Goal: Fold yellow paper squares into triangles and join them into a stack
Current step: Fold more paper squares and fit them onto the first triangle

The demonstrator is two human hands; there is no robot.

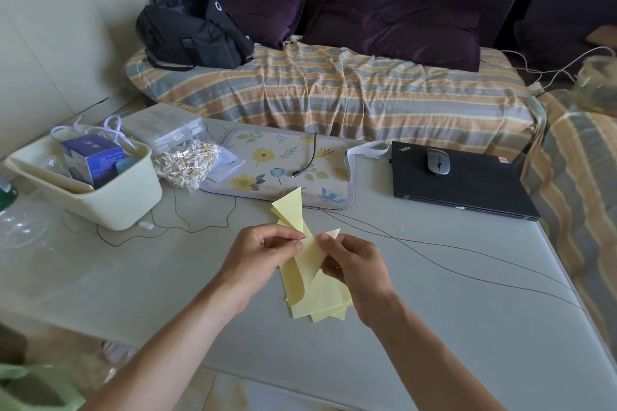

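Above the pale worktop (434,327), the left hand (263,257) pinches the top edge of a yellow paper sheet (307,264), and the right hand (354,264) pinches its other side, both grips closed on it. Under them lie loose yellow squares (320,304); beyond them rest folded yellow triangles (290,208). A closed black laptop (467,187) shows the word "ThinkPad" on its lid, with a grey mouse (438,161) on top. The print on the blue box (95,157) in the cream bin (110,203) is too small to read.

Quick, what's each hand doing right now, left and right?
Left hand: pinching the yellow paper at its top edge.
Right hand: pinching the same paper from the other side.
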